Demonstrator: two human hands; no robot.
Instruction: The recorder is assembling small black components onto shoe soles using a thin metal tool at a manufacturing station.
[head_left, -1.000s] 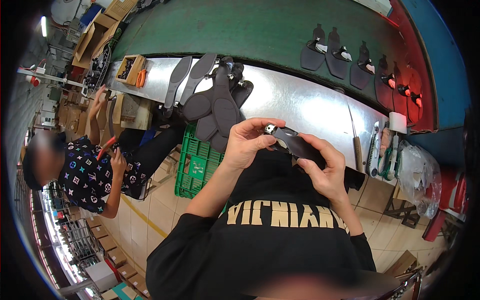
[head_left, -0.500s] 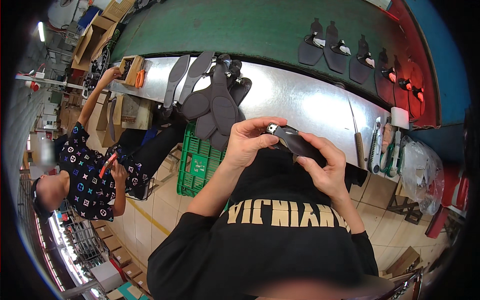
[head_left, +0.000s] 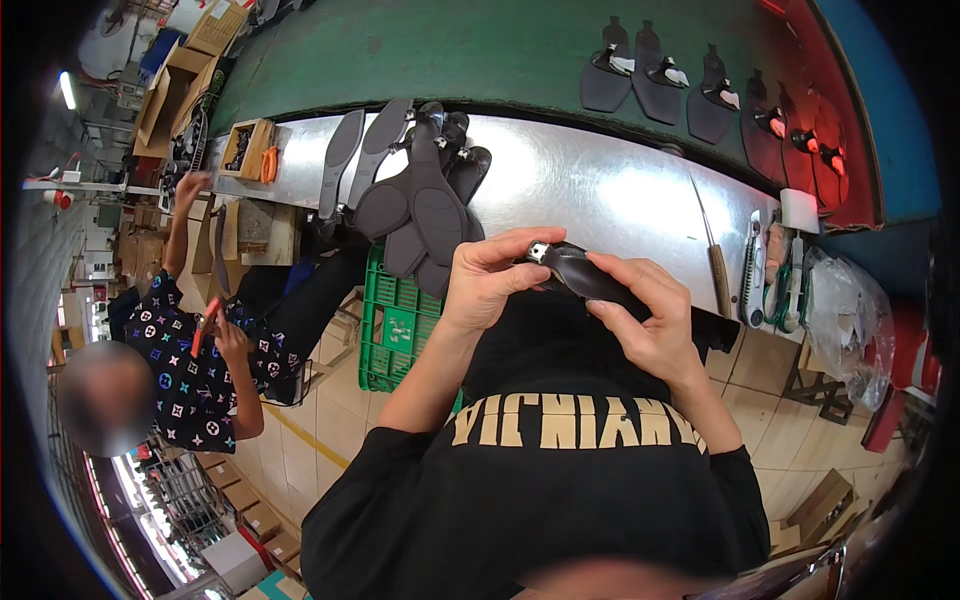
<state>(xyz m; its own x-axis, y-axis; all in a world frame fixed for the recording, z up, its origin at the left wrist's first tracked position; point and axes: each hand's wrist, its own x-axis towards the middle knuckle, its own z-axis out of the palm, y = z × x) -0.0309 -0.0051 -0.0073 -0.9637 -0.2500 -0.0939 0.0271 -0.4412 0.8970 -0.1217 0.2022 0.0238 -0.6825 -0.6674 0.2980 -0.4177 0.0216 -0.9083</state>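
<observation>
My left hand [head_left: 488, 287] pinches the end of a glossy black sandal part [head_left: 580, 273], beside its silver metal fitting. Fingers and thumb of my right hand [head_left: 648, 318] grip the other end, covering much of it. The part is held in front of my body, just off the near edge of the metal bench. To the left, a pile of dark grey sandal soles [head_left: 438, 208] lies on the bench and overhangs its edge. Some glossy black pieces with silver fittings lie among them.
A green plastic crate [head_left: 395, 335] stands below the pile. An awl [head_left: 715, 262], a box cutter [head_left: 752, 272], scissors [head_left: 790, 292] and a plastic bag [head_left: 848, 318] lie right. Sandals [head_left: 655, 85] line the green belt [head_left: 420, 55]. A co-worker [head_left: 190, 370] holds red-handled pliers at left.
The held part has turned slightly, and my left fingers have shifted around its fitting. The co-worker's raised hand has come down from the small wooden box. My view has shifted a little.
</observation>
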